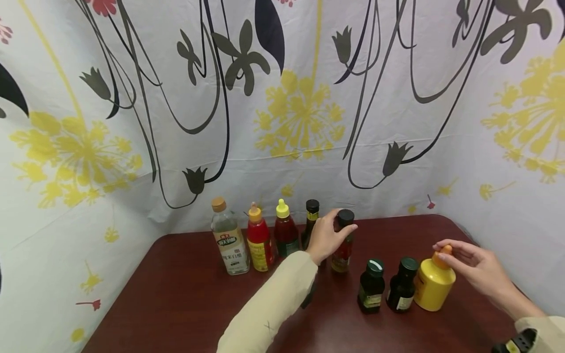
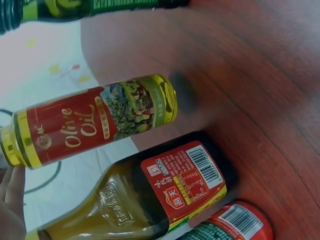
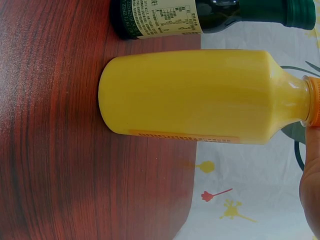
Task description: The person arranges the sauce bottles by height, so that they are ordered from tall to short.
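Olive oil bottle was pinched near its top by left hand; right hand pinched yellow bottle by orange cap.

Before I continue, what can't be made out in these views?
Head: much of the yellow-banded bottle, hidden by the left hand and sleeve.
Left wrist: cap of the olive oil bottle, cut by the left edge.
Right wrist: top of the orange cap, cut by the right edge.
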Tool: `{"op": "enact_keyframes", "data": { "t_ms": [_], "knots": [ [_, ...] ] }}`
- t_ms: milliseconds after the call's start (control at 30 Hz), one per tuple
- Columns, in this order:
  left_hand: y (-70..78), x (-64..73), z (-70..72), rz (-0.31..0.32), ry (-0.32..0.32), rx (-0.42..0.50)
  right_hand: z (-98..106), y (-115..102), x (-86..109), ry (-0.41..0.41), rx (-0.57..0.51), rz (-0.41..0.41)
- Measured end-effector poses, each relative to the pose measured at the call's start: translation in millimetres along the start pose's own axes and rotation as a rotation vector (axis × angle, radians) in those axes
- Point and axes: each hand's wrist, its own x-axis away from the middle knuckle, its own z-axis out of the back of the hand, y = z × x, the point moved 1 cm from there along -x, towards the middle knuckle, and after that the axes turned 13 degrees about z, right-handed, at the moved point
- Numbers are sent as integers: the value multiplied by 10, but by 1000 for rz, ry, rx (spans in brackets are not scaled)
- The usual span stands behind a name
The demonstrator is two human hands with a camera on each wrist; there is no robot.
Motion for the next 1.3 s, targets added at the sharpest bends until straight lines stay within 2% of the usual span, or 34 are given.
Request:
{"op": "enact_keyframes", "data": {
  "t_ms": [267,600,833,1000,1167,1300],
  "knots": [
    [-81,-62,-60,57,-33,43,-10,-19,3,-2,-12,-12],
    [-176,-63,-91,133,-3,64,-31,-12,10,-1,-1,16],
    [-234,-97,-121,189,60,81,-45,-28,2,4,17,45],
    [-237,-106,-161,218,53,92,-54,-32,15,-6,40,59],
    [-216,-111,-182,225,49,95,-45,-27,30,-18,46,61],
    [-214,-116,-184,223,49,88,-27,-15,44,-35,30,7]
  ]
}}
